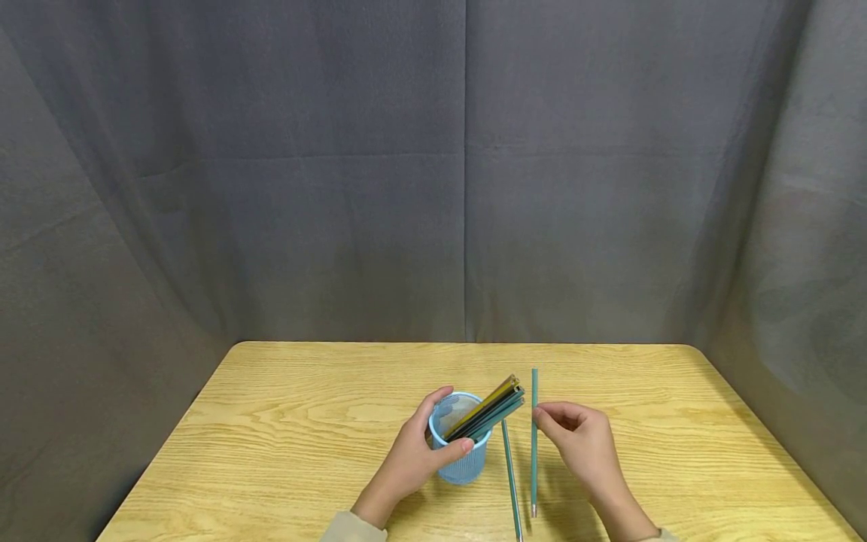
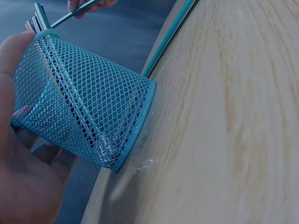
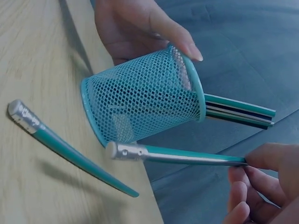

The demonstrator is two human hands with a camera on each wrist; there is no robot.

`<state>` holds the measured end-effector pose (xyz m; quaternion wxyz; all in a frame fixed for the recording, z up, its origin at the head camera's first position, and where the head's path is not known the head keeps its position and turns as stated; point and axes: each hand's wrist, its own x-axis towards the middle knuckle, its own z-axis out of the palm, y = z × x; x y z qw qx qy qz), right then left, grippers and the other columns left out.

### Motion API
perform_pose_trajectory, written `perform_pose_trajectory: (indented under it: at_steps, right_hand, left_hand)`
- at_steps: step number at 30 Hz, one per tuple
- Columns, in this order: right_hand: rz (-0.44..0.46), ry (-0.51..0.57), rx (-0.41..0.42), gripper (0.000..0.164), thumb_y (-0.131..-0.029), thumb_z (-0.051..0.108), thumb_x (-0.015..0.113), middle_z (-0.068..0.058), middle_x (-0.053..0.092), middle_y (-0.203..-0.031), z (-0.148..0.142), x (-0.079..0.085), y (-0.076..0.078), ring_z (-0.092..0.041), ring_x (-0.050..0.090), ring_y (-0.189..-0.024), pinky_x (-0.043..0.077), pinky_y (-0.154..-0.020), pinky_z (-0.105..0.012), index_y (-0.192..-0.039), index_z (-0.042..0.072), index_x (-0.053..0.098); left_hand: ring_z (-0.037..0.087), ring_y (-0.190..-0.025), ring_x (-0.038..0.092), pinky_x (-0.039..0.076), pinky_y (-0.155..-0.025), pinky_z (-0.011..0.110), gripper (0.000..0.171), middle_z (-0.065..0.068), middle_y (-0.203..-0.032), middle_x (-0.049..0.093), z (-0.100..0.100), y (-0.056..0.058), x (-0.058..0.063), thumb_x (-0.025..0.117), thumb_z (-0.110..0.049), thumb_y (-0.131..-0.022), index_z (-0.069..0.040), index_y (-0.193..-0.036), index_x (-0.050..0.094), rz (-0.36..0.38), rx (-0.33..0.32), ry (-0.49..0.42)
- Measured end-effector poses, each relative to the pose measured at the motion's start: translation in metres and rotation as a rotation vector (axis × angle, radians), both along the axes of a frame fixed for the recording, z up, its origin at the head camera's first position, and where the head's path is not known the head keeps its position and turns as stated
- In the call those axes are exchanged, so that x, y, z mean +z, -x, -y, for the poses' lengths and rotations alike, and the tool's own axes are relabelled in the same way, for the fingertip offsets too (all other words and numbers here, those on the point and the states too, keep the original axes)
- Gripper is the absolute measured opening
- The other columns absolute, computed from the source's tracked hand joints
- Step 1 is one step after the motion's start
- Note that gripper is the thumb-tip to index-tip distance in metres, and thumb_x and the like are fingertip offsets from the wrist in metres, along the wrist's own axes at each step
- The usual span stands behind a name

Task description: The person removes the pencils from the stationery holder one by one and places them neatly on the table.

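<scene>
My left hand grips a blue wire-mesh pencil cup near its rim, thumb at the front and fingers around the far side. Several yellow, black and green pencils lean out of the cup to the right. To the right of it, my right hand pinches a green pencil between thumb and fingertips. Its white eraser and silver ferrule point toward the near side. Another green pencil lies on the table between the cup and the held pencil, eraser end nearest me.
The wood-grain table has rounded far corners. Grey curtains hang behind it and along both sides. In the left wrist view, the cup's base rim is close over the tabletop.
</scene>
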<state>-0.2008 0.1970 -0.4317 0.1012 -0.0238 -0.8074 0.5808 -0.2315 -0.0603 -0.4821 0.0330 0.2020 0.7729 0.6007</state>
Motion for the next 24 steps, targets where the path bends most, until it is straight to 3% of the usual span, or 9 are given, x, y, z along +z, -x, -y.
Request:
perform_pose_trajectory:
  at_steps: [12, 24]
  right_hand:
    - [0.042, -0.047, 0.013, 0.019, -0.092, 0.015, 0.072, -0.007, 0.073, -0.091, 0.001, -0.012, 0.005, -0.013, 0.066, -0.082, 0.051, -0.074, -0.026, -0.099, -0.002, 0.076]
    - [0.088, -0.107, 0.018, 0.015, -0.092, 0.014, 0.071, -0.003, 0.072, -0.089, 0.002, -0.021, 0.008, -0.015, 0.064, -0.084, 0.050, -0.075, -0.031, -0.095, 0.001, 0.077]
  left_hand:
    - [0.021, -0.116, 0.054, 0.043, -0.096, 0.049, 0.075, 0.006, -0.133, 0.054, 0.000, -0.001, 0.002, 0.076, -0.041, -0.087, -0.042, -0.149, 0.034, 0.011, 0.001, 0.002]
    - [0.025, -0.119, 0.053, 0.043, -0.096, 0.053, 0.074, 0.008, -0.133, 0.054, 0.000, -0.001, 0.001, 0.075, -0.040, -0.087, -0.041, -0.149, 0.034, -0.001, 0.000, 0.004]
